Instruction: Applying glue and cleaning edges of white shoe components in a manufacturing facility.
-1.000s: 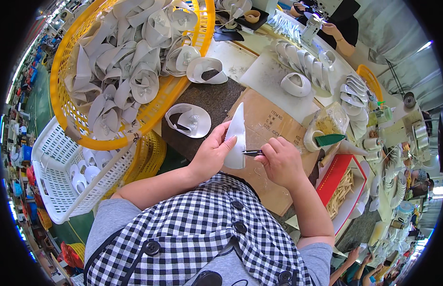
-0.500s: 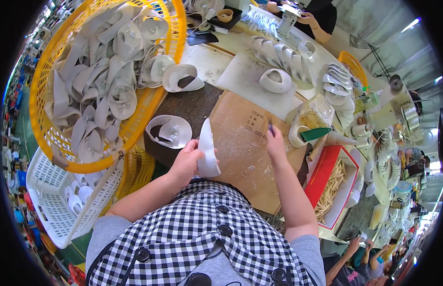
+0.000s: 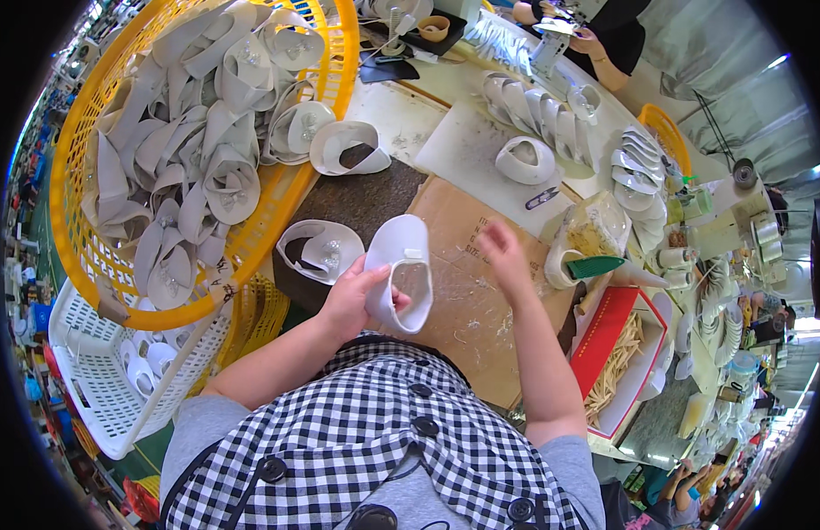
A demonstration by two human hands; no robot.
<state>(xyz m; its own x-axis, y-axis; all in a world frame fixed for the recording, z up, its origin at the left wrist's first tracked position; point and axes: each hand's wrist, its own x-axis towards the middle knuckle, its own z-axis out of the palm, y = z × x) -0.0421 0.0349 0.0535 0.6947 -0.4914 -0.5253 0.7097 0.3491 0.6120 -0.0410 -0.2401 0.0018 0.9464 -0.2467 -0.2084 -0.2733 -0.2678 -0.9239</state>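
Observation:
My left hand (image 3: 350, 298) grips a white shoe upper (image 3: 399, 243), its thumb outside and fingertips showing through the opening. The piece is tilted with its opening toward me, above a brown cardboard sheet (image 3: 458, 305). My right hand (image 3: 505, 261) hovers over the sheet's right part, smeared by motion; its fingers look apart with nothing in them. Small dark thread snips (image 3: 542, 198) lie on a white board (image 3: 454, 146), just below another white upper (image 3: 525, 161). Left of my left hand rests an upper with clear decoration (image 3: 321, 249), and another upper (image 3: 350, 148) lies farther back.
A yellow basket (image 3: 242, 278) piled with white uppers stands at left, above a white basket (image 3: 83, 371). To the right are a red box (image 3: 604, 340) of thin pale strips, a yellowish block (image 3: 595, 225) and a green blade-shaped piece (image 3: 595, 266). Uppers stand in rows behind; a co-worker's hand (image 3: 588, 42) is at the back.
The thread snips have left my right hand and now lie on the white board. My right hand has drawn back slightly. My left hand has turned the upper so its opening shows.

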